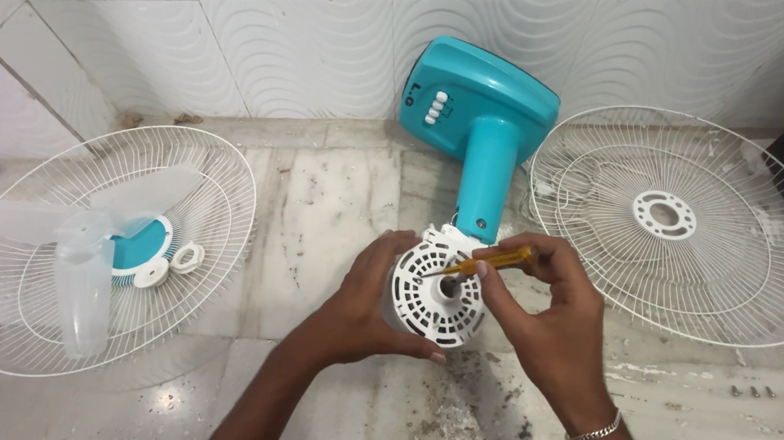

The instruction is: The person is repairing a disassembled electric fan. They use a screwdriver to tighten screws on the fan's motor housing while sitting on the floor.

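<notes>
Teal plastic table fan body with a square base and round column (487, 152) lies tipped on the grey-veined marble floor (334, 202), base propped against the white wave-patterned tiled wall (267, 22) at the floor's far edge, so the column points toward the person and the motor end comes within reach

White round vented plastic motor housing (438, 297) sits at the near end of that column, roughly mid-floor, its flat face turned up to the camera

Left hand (366, 302) cups the housing's left rim, fingers curled around it, thumb under the near edge; looks like a steadying grip so the part does not turn

Right hand (542, 305) is closed in a pinch on a slim screwdriver with a translucent yellow handle (493, 260); the shaft slants down-left to the housing face near its centre hole, seemingly set at a screw, though the tip itself is too small to make out. Silver chain bracelet (592, 431) on that wrist

Set aside, likely to keep the working spot free: white wire guard with ring hub (689, 224) flat toward the right edge of the floor; second white wire guard (100, 252) toward the left edge, carrying a translucent blade set with teal-and-white hub (121, 250) and a small white ring nut (187, 257)

A few small dark screws (753, 392) lie apart at the right, below the first guard
</notes>
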